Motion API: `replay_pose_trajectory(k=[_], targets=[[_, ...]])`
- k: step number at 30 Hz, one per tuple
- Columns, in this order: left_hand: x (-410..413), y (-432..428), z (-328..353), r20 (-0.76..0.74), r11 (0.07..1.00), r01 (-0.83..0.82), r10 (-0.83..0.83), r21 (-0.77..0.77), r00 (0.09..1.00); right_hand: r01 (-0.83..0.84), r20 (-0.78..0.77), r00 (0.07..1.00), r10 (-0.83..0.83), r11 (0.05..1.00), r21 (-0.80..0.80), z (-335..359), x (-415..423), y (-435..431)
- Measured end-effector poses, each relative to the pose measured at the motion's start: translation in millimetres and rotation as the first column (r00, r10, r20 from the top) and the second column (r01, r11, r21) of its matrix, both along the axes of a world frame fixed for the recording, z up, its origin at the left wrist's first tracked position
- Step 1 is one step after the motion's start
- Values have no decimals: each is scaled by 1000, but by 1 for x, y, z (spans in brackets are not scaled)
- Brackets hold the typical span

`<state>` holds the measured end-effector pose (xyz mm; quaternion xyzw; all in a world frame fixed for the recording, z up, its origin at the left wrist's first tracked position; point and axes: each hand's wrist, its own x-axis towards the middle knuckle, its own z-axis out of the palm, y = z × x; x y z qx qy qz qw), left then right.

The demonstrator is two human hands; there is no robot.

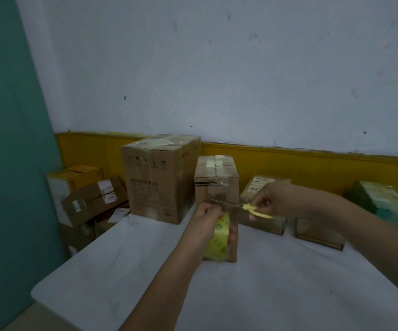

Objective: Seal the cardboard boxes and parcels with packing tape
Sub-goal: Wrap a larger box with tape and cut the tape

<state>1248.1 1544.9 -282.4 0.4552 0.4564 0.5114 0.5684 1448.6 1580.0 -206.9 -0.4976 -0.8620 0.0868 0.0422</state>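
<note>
A tall narrow cardboard box [217, 185] stands upright mid-table, clear tape running over its top and down its front. My left hand [206, 222] grips a yellow-green tape roll [219, 237] against the box's lower front. A strip of clear tape stretches up from the roll. My right hand [268, 199] holds yellow-handled scissors [253, 209], and the blades reach left across the strip just above my left hand.
A larger taped carton [159, 180] stands behind on the left. Flat parcels [262, 187] and a green box [384, 204] lie at the right back. More boxes [85, 194] are piled off the table's left edge. White table [265, 295] spreads in front.
</note>
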Motion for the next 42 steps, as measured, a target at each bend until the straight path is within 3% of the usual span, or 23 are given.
replay_pose_trajectory(k=[8,10,12,14,20,22,24,26,27,29,32,38,42], targets=[[1,-12,-22,23,999,-30,30,-25,999,7,19,1000,-4,981,-195,-79,37,-42],[0,-15,-27,41,999,-29,30,-13,999,96,84,993,-84,984,-152,-108,44,-50],[-2,-19,-31,47,999,-36,36,-4,998,219,261,941,-214,976,9,-131,45,-56],[-3,-23,-34,53,999,-34,34,-6,998,238,403,873,-276,961,143,-147,42,-59],[-2,-43,-41,57,998,6,-2,-57,998,294,499,821,-276,955,44,-138,29,-68],[-1,-54,-44,33,998,33,-31,-45,999,298,393,844,-366,928,223,-125,13,-77],[-1,-67,-46,13,997,66,-66,-33,998,325,27,934,-356,877,353,-116,-5,-81],[-1,-83,-47,-7,995,92,-92,-25,996,337,-359,900,-246,916,217,-105,-27,-91],[-1,-91,-47,-18,995,102,-102,-18,995,300,-461,864,-204,943,145,-100,-39,-96],[-4,-109,-49,-32,994,111,-111,-12,993,254,-520,837,-170,963,94,-97,-58,-108],[-17,-134,-54,-26,995,91,-92,-37,995,252,-525,839,-143,957,142,-101,-78,-130],[-48,-180,-65,16,977,85,-84,-194,996,141,-536,841,-66,985,100,-126,-105,-170],[-61,-202,-77,-115,966,81,-112,-245,987,111,-497,862,-101,994,-9,-143,-113,-183]])
